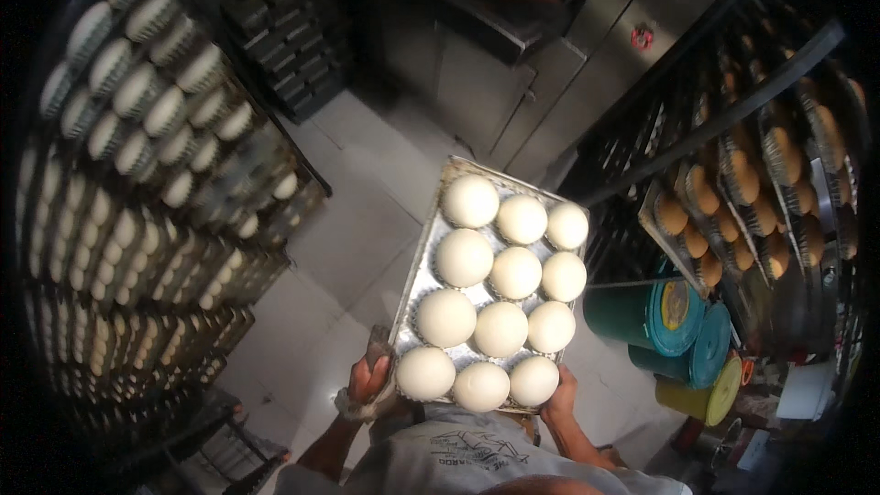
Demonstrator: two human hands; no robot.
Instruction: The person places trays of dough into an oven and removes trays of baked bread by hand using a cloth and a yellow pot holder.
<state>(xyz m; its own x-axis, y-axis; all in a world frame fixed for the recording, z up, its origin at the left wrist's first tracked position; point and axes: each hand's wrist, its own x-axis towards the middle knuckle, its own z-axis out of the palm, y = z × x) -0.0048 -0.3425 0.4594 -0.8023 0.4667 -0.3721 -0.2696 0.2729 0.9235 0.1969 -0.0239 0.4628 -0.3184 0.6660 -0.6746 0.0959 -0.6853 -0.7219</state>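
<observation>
In front of my body is a metal baking tray [423,243] bearing rows of pale, round dough balls [500,329] in fluted cups. My left hand [367,379] is closed on the tray's near left edge, with a dark, worn pad [379,346] at the fingers and a light wrap around the wrist. At the near right corner, my right hand [558,396] grips the tray's edge; some of its fingers are hidden beneath the tray.
Racks of pale dough [137,92] stand left; a rack of browned buns [742,174] stands right. Ahead is a metal oven [541,96] with flame glowing at the top. Stacked dark pans [289,50] sit far left. Lidded teal tubs [655,316] and a yellow tub [706,399] stand right.
</observation>
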